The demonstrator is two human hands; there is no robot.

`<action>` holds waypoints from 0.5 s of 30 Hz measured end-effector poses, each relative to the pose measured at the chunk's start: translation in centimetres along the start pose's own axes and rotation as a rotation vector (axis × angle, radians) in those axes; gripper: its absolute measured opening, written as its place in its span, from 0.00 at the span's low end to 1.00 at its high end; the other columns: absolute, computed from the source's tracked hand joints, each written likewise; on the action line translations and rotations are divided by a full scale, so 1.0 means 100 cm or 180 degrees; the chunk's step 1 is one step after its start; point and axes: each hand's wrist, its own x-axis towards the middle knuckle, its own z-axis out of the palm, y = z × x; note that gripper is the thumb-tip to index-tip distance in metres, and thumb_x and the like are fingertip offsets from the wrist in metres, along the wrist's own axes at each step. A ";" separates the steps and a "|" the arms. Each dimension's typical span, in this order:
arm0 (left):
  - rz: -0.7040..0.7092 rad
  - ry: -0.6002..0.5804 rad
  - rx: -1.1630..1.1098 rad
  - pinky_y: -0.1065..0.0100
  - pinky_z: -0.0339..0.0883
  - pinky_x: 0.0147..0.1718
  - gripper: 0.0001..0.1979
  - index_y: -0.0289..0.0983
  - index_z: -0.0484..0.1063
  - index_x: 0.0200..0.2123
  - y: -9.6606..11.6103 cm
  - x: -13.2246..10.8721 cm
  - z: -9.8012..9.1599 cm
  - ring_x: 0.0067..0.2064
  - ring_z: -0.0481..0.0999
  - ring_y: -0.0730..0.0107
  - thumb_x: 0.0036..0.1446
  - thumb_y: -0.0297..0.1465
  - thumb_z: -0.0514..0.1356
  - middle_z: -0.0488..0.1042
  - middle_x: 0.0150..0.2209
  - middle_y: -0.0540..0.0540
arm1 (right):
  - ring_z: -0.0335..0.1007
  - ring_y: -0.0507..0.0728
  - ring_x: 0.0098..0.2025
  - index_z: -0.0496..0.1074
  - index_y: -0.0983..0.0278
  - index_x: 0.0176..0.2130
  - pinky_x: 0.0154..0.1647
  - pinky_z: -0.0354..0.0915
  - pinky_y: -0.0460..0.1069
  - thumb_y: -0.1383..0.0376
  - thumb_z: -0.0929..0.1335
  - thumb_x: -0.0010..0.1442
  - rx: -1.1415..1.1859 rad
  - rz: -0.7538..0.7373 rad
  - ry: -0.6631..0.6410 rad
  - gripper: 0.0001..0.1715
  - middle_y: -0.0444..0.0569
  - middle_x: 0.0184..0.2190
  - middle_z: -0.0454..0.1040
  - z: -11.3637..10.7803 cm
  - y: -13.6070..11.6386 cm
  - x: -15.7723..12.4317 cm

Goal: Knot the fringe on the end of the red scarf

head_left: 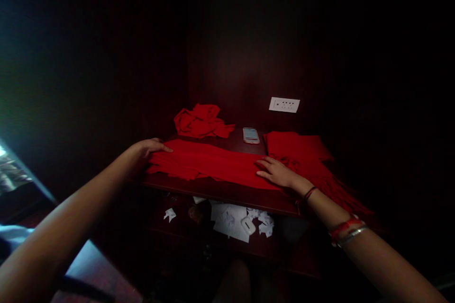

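A long red cloth (213, 163), folded into a strip, lies across the front of the dark wooden desk. My left hand (152, 147) rests at its left end with the fingers stretched out over the fabric. At the right end, my right hand (277, 170) lies flat with its fingers spread, pressing on the cloth. Beside that hand is a folded red fringed scarf (298, 144), its tassels trailing toward the front right. A crumpled red cloth (202, 120) is heaped at the back left.
A phone (250, 135) with a lit screen lies behind the strip. A white socket plate (284, 104) is on the back wall. The shelf below holds papers (229, 218), crumpled paper (266, 224) and a small white case (248, 226). The surroundings are very dark.
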 end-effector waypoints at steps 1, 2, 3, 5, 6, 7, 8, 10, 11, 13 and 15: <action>-0.0375 0.0023 0.0141 0.69 0.59 0.21 0.17 0.29 0.66 0.27 0.003 0.000 -0.002 0.25 0.70 0.69 0.42 0.40 0.57 0.68 0.19 0.48 | 0.50 0.59 0.54 0.56 0.64 0.53 0.52 0.49 0.54 0.52 0.55 0.56 -0.0077 0.0205 0.0189 0.30 0.56 0.53 0.56 -0.004 0.007 -0.003; -0.0713 0.0048 0.0327 0.69 0.60 0.22 0.18 0.28 0.66 0.31 0.007 0.001 -0.003 0.27 0.70 0.68 0.41 0.39 0.57 0.70 0.23 0.46 | 0.50 0.61 0.54 0.56 0.64 0.53 0.51 0.50 0.55 0.53 0.57 0.56 -0.0162 0.0514 0.0340 0.29 0.56 0.53 0.56 -0.008 0.015 -0.006; -0.0930 0.0066 0.0518 0.69 0.61 0.24 0.20 0.28 0.66 0.35 0.011 0.000 -0.003 0.30 0.71 0.67 0.41 0.37 0.58 0.71 0.27 0.44 | 0.50 0.62 0.54 0.56 0.65 0.53 0.50 0.51 0.56 0.54 0.58 0.55 -0.0237 0.0899 0.0440 0.29 0.58 0.53 0.55 -0.012 0.024 -0.010; -0.0959 0.0071 0.0840 0.67 0.61 0.28 0.23 0.28 0.65 0.40 0.022 -0.001 0.000 0.37 0.70 0.62 0.39 0.35 0.59 0.70 0.34 0.39 | 0.54 0.63 0.52 0.54 0.67 0.54 0.46 0.55 0.55 0.55 0.61 0.52 -0.0286 0.1614 0.0465 0.33 0.61 0.52 0.57 -0.018 0.044 -0.018; -0.0980 0.0082 0.1065 0.65 0.61 0.31 0.25 0.29 0.65 0.41 0.029 -0.003 0.004 0.40 0.69 0.57 0.39 0.35 0.59 0.69 0.37 0.37 | 0.57 0.62 0.50 0.53 0.68 0.54 0.44 0.57 0.53 0.56 0.63 0.51 -0.0243 0.1831 0.0400 0.35 0.61 0.49 0.60 -0.021 0.053 -0.022; -0.1015 0.0120 0.1327 0.61 0.61 0.33 0.26 0.29 0.65 0.43 0.037 -0.005 0.009 0.42 0.67 0.52 0.38 0.35 0.60 0.67 0.40 0.34 | 0.61 0.61 0.47 0.53 0.68 0.54 0.42 0.59 0.51 0.58 0.65 0.49 -0.0153 0.1932 0.0319 0.36 0.60 0.46 0.64 -0.022 0.061 -0.026; -0.1020 0.0215 0.1669 0.57 0.60 0.35 0.27 0.31 0.64 0.44 0.047 -0.007 0.016 0.44 0.64 0.47 0.39 0.37 0.59 0.65 0.42 0.32 | 0.64 0.58 0.44 0.55 0.69 0.54 0.40 0.59 0.48 0.60 0.66 0.48 -0.0032 0.1938 0.0239 0.36 0.58 0.42 0.68 -0.024 0.067 -0.029; -0.0726 0.0389 0.2383 0.51 0.57 0.37 0.28 0.34 0.60 0.49 0.070 -0.011 0.035 0.48 0.60 0.43 0.43 0.39 0.57 0.60 0.48 0.31 | 0.67 0.54 0.38 0.61 0.67 0.50 0.36 0.60 0.44 0.66 0.66 0.47 0.0230 0.1850 0.0153 0.29 0.51 0.35 0.72 -0.025 0.075 -0.033; -0.0332 0.0369 0.2545 0.51 0.57 0.38 0.27 0.35 0.58 0.50 0.082 -0.013 0.048 0.48 0.59 0.44 0.47 0.40 0.54 0.58 0.49 0.31 | 0.68 0.53 0.36 0.64 0.66 0.47 0.34 0.60 0.42 0.68 0.65 0.47 0.0334 0.1855 0.0175 0.24 0.49 0.33 0.73 -0.026 0.077 -0.034; 0.0499 0.0131 0.2561 0.53 0.56 0.42 0.28 0.36 0.55 0.53 0.108 -0.015 0.077 0.51 0.57 0.48 0.51 0.43 0.49 0.56 0.51 0.33 | 0.68 0.51 0.35 0.69 0.65 0.40 0.32 0.59 0.41 0.70 0.64 0.49 0.0441 0.1982 0.0285 0.16 0.47 0.31 0.73 -0.028 0.080 -0.034; 0.1351 -0.0232 0.2356 0.58 0.55 0.45 0.26 0.37 0.54 0.53 0.131 -0.015 0.108 0.53 0.55 0.56 0.53 0.43 0.46 0.54 0.53 0.37 | 0.68 0.52 0.35 0.71 0.66 0.36 0.32 0.59 0.41 0.70 0.62 0.49 0.0423 0.2176 0.0393 0.13 0.48 0.32 0.73 -0.032 0.084 -0.033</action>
